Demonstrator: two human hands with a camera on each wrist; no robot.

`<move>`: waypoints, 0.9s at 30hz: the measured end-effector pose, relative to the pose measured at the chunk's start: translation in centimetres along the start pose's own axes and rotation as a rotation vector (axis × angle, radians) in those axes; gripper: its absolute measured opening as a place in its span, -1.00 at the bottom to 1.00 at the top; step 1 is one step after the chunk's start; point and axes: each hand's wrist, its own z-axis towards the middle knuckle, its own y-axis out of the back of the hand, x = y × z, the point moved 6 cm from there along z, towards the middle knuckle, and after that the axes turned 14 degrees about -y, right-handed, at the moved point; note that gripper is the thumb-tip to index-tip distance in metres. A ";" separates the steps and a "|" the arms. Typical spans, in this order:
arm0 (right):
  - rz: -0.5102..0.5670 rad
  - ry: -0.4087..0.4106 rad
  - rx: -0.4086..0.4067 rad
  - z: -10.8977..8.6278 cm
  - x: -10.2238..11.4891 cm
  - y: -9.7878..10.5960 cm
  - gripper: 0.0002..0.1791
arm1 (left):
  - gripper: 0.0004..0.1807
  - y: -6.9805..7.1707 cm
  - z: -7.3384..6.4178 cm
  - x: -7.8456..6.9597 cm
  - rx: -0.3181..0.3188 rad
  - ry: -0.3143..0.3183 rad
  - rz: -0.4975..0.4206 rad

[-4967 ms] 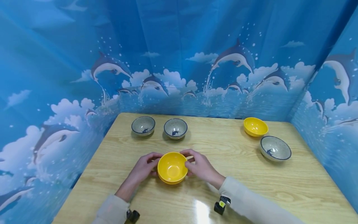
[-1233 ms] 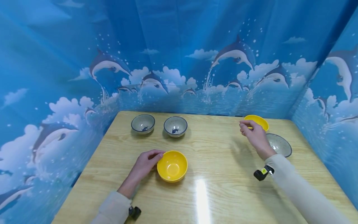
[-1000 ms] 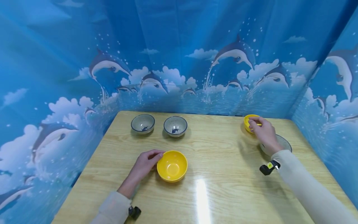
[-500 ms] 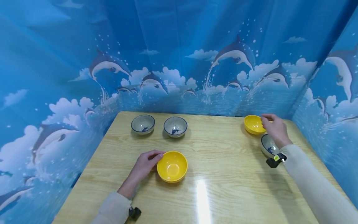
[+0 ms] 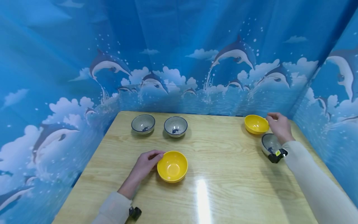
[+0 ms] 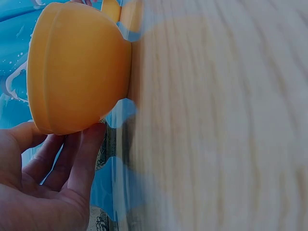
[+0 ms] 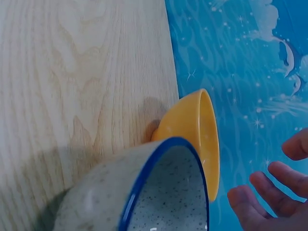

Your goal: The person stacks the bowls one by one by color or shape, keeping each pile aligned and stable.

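Note:
My left hand (image 5: 145, 164) holds the left side of a stack of nested yellow bowls (image 5: 172, 168) at the front middle of the table. In the left wrist view its thumb lies at the rim and the fingertips (image 6: 94, 132) touch the outer wall of the yellow bowls (image 6: 79, 67). At the back right, my right hand (image 5: 279, 126) hovers over a speckled grey bowl with a blue rim (image 5: 269, 143), beside another yellow bowl (image 5: 255, 125). The right wrist view shows the right hand's fingers (image 7: 279, 195) loosely bent and apart from that yellow bowl (image 7: 185, 127), with nothing between them.
Two grey bowls with blue rims, one on the left (image 5: 143, 124) and one beside it (image 5: 175, 127), stand along the back of the wooden table (image 5: 218, 155). A blue dolphin-print curtain (image 5: 179, 56) hangs right behind the table and along its sides.
My right hand has left the yellow stack, gone across to the back-right yellow bowl, passed over it and shifted right. My left hand has stayed at the stack.

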 end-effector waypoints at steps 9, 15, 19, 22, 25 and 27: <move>-0.043 -0.035 0.044 0.9 -0.3 -0.2 -0.30 | -0.60 0.1 -0.1 0.0 -0.002 -0.001 0.003; -0.091 -0.045 0.105 1.8 -0.7 -0.6 -0.29 | -0.61 0.1 0.0 0.1 -0.002 0.011 -0.004; -0.118 -0.039 0.127 2.4 -1.1 -0.7 -0.28 | -0.61 0.0 0.1 0.1 -0.002 0.024 -0.005; -0.136 -0.022 0.132 2.7 -1.4 -0.8 -0.28 | -0.60 0.0 0.1 0.2 -0.001 0.024 -0.002; -0.145 -0.011 0.133 2.9 -1.6 -0.8 -0.28 | -0.60 0.0 0.2 0.2 -0.001 0.023 -0.003; -0.147 -0.019 0.134 3.0 -1.6 -0.9 -0.27 | -0.60 0.0 0.2 0.2 0.000 0.021 -0.003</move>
